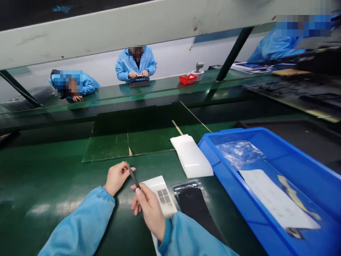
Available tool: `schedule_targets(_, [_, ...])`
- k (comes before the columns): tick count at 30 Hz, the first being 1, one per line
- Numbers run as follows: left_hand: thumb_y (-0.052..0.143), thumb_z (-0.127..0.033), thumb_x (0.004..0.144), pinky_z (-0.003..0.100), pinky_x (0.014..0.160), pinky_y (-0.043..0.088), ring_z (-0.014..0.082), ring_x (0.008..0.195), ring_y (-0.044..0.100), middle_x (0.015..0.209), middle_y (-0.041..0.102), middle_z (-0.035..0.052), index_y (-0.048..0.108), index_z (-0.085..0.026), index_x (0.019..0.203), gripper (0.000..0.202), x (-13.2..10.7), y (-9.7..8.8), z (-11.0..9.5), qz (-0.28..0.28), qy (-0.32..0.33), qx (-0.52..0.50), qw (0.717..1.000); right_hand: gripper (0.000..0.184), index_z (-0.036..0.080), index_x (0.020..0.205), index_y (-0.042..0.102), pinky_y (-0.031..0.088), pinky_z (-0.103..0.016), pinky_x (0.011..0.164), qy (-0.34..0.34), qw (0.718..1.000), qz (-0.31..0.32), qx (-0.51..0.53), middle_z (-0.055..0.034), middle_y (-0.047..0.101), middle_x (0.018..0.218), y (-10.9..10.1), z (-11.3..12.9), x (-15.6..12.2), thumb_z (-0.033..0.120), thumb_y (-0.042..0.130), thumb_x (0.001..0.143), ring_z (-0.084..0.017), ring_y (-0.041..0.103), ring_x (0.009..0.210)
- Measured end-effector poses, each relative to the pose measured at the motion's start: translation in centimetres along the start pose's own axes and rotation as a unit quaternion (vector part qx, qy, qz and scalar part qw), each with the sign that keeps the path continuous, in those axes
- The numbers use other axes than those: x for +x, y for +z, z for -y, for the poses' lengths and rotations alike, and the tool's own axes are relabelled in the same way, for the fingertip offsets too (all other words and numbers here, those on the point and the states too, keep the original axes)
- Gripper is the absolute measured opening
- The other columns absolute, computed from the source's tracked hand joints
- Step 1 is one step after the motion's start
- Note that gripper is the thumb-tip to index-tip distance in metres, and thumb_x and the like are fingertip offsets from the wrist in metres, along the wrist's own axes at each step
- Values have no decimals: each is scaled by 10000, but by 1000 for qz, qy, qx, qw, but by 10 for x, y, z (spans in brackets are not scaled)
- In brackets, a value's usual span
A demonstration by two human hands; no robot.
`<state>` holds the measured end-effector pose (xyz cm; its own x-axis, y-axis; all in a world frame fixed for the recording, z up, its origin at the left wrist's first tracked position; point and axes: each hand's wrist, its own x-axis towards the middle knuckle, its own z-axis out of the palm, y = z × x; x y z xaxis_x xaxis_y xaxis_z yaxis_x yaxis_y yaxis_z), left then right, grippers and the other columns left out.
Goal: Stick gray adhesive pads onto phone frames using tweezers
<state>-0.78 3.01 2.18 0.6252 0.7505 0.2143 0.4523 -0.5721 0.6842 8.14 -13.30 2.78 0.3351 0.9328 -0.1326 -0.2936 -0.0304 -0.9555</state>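
Observation:
My right hand grips dark grey tweezers between thumb and fingers, their tip pointing away toward my left hand. My left hand is closed in a pinch at that tip; whatever is between its fingers is too small to make out. Under my right hand lies a white sheet with several small grey squares on it, partly covered by the hand and sleeve. Just right of it is a clear bag with a black sheet inside.
A stack of white sheets lies beside a large blue bin, which holds clear plastic and a white sheet. A green mat covers the bench beyond. Across a ledge, co-workers in blue sit near a red tray.

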Motion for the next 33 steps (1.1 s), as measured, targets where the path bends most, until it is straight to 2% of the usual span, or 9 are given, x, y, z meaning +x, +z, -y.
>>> schedule_targets(7, [684, -510, 844, 216, 579, 374, 117, 567, 510, 603, 589, -39, 658, -210, 746, 317, 2, 0, 1, -28, -49, 5, 998, 575, 138, 1026, 610, 384, -224, 465, 4, 1000, 4, -7, -6, 631, 619, -1, -4, 1, 682, 435, 952, -111, 562, 462])
schedule_targets(12, [719, -472, 821, 216, 608, 381, 117, 589, 538, 613, 596, -44, 655, -214, 754, 275, 3, 0, -2, -35, -46, 5, 998, 573, 122, 1044, 639, 393, -239, 495, 4, 1000, 1, 14, -21, 645, 631, -2, -1, -1, 657, 458, 949, -122, 577, 483])
schedule_targets(17, [707, -480, 826, 216, 598, 369, 111, 565, 510, 596, 560, -56, 643, -212, 811, 276, 3, 1, 0, -39, -52, 1, 998, 597, 104, 1152, 634, 381, -248, 490, 9, 999, 18, 41, -35, 660, 634, -3, 4, 0, 637, 473, 938, -133, 575, 475])
schedule_targets(21, [685, -493, 840, 218, 582, 364, 112, 545, 493, 574, 542, -61, 635, -210, 818, 288, 3, 1, 1, -26, -52, -14, 998, 614, 115, 1239, 609, 384, -244, 509, 24, 999, 30, 19, -34, 674, 675, -3, 1, 2, 634, 530, 919, -123, 579, 491])
schedule_targets(28, [719, -469, 820, 220, 600, 382, 116, 583, 546, 618, 594, -52, 644, -216, 830, 264, 4, 0, 0, -13, -53, -14, 998, 585, 119, 998, 662, 385, -240, 497, 31, 998, 44, 28, -35, 665, 641, -3, 2, 3, 679, 520, 903, -122, 588, 484])
schedule_targets(33, [717, -448, 827, 218, 588, 379, 111, 569, 534, 605, 579, -62, 634, -213, 834, 250, 4, -1, 0, -8, -55, -14, 998, 554, 127, 1065, 659, 391, -248, 504, 21, 997, 65, 45, -37, 687, 660, -4, 3, 2, 644, 532, 908, -124, 593, 486])
